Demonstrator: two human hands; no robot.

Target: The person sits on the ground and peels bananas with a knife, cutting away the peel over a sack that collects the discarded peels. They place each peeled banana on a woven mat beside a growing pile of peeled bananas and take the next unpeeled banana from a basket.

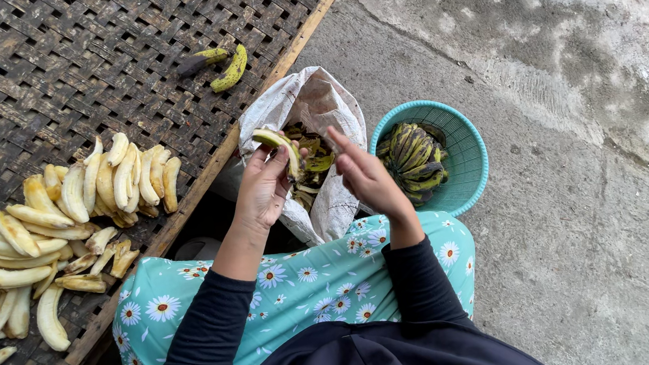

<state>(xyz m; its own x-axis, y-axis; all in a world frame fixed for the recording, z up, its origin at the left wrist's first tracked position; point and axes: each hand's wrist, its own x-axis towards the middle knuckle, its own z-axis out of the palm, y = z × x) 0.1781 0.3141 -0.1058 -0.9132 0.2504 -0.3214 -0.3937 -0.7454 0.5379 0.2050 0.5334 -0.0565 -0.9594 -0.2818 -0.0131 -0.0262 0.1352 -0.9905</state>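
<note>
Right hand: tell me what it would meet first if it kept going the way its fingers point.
The right hand points up and left, so it would likely first meet the white sack of peels, near the banana in the left hand. Depth is unclear from above.

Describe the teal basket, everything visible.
The teal basket is a round plastic one with slotted, perforated walls and a smooth rim. It stands upright on the grey concrete ground, right of the white sack. Its near edge meets the floral cloth on the person's lap. Inside lies a bunch of unpeeled bananas, green-yellow with dark patches. The right hand is just left of it, not touching.
</note>
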